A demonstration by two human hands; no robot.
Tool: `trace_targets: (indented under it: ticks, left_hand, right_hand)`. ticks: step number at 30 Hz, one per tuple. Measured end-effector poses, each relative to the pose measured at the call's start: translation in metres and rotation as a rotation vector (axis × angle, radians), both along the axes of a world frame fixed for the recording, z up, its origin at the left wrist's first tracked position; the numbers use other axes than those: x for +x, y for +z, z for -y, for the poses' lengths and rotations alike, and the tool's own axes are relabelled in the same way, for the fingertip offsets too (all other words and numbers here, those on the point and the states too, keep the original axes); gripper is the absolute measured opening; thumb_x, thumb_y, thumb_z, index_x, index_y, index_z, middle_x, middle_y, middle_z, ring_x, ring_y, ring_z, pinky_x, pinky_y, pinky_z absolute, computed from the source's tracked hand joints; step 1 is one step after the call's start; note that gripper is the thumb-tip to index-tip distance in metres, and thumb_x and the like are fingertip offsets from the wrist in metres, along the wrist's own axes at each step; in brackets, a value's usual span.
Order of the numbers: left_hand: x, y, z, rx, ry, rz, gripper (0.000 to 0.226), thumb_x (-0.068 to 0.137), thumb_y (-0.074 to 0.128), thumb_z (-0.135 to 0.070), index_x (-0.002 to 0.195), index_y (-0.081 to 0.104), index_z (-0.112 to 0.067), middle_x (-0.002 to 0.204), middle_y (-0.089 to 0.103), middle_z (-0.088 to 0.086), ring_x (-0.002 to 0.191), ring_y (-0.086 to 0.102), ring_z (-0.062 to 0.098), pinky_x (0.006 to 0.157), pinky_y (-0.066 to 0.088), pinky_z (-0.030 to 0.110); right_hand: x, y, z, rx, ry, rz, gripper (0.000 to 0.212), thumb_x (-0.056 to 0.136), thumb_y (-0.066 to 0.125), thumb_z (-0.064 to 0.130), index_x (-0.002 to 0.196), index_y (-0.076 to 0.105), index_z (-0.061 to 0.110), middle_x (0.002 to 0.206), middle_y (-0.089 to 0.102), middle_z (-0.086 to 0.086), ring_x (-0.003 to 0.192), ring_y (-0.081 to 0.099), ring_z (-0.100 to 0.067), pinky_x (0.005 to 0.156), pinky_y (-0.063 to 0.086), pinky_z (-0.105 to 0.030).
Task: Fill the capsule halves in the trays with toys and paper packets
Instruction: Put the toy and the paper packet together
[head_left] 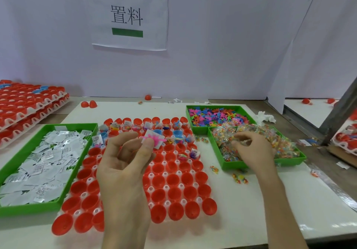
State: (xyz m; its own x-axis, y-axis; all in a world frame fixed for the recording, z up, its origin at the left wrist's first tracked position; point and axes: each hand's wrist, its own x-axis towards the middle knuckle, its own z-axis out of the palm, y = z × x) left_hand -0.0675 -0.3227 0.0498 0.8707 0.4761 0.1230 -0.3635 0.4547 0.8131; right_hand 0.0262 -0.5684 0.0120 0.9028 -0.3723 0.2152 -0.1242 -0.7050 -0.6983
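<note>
My left hand (125, 163) pinches a pink toy (153, 138) and paper packet (154, 136) above the capsule tray (146, 181), while my right hand (251, 150) curls loosely into the bagged toys (270, 140).

Glossy red plastic capsule halves (172, 179); matt paper packets (41, 160).

Left hand (123, 163): pinches a pink toy (153, 138) and paper packet (154, 141) above the capsule tray (164, 173).
Right hand (253, 150): fingers curled in the green bin (257, 165) of clear bags.
Far rows: filled; near rows empty.
</note>
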Motion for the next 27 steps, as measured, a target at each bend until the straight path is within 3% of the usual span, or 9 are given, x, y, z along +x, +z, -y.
trace_targets:
  ticks: [2,4,7,9,11,20,27]
  left_hand:
    - [0.001,0.0,0.0,0.008,0.009,-0.009,0.019,0.061,0.078,-0.021,0.076,0.075,-0.032,0.074,0.069,-0.006,0.076,0.069,0.013,0.073,0.056,0.027]
    - [0.0,0.0,-0.001,0.021,0.01,-0.004,0.02,0.057,0.08,-0.025,0.075,0.076,-0.032,0.074,0.07,-0.006,0.076,0.069,0.012,0.072,0.057,0.024]
    - [-0.003,0.0,-0.001,0.04,-0.002,0.01,0.024,0.052,0.082,-0.032,0.074,0.076,-0.033,0.073,0.07,-0.006,0.074,0.069,0.011,0.068,0.057,0.02]
    - [-0.003,-0.001,-0.001,0.05,-0.009,0.004,0.027,0.051,0.083,-0.033,0.076,0.075,-0.033,0.073,0.069,-0.005,0.076,0.068,0.013,0.072,0.056,0.023]
    - [-0.002,-0.001,0.0,0.055,-0.015,-0.002,0.028,0.05,0.083,-0.033,0.077,0.075,-0.033,0.073,0.068,-0.004,0.076,0.068,0.013,0.077,0.053,0.028]
    - [-0.002,-0.001,0.003,0.04,-0.062,-0.004,0.026,0.05,0.083,-0.034,0.075,0.075,-0.033,0.073,0.07,-0.005,0.075,0.068,0.013,0.077,0.052,0.028]
    - [-0.001,-0.001,0.003,0.034,-0.073,-0.006,0.025,0.05,0.082,-0.032,0.074,0.076,-0.033,0.072,0.067,-0.004,0.075,0.066,0.013,0.077,0.051,0.029]
  right_hand:
    - [-0.009,0.0,-0.004,0.018,0.096,0.199,0.017,0.084,0.076,0.019,0.087,0.071,0.035,0.09,0.067,0.014,0.091,0.059,-0.007,0.084,0.049,-0.04]
    - [-0.02,-0.005,-0.013,-0.083,0.25,0.205,0.028,0.078,0.081,0.024,0.074,0.066,0.047,0.08,0.06,0.021,0.081,0.051,0.0,0.077,0.037,-0.03]
    - [-0.027,-0.02,-0.024,-0.427,0.27,0.001,0.021,0.074,0.08,0.048,0.084,0.063,0.056,0.103,0.049,0.023,0.109,0.039,-0.01,0.089,0.017,-0.03]
    - [-0.027,-0.03,-0.025,-0.499,0.257,-0.106,0.02,0.076,0.076,0.051,0.095,0.067,0.053,0.131,0.046,0.019,0.131,0.028,-0.013,0.105,0.008,-0.032]
    - [-0.027,-0.036,-0.025,-0.477,0.254,-0.126,0.014,0.079,0.074,0.048,0.092,0.069,0.051,0.145,0.041,0.018,0.142,0.021,-0.011,0.113,-0.001,-0.034]
    - [-0.027,-0.043,-0.024,-0.448,0.295,-0.016,0.007,0.085,0.074,0.041,0.08,0.072,0.046,0.143,0.05,0.014,0.141,0.029,-0.009,0.113,0.002,-0.032]
    - [-0.03,-0.041,-0.024,-0.531,0.286,-0.018,0.005,0.078,0.079,0.047,0.081,0.075,0.047,0.144,0.05,0.016,0.146,0.026,-0.011,0.116,-0.008,-0.037]
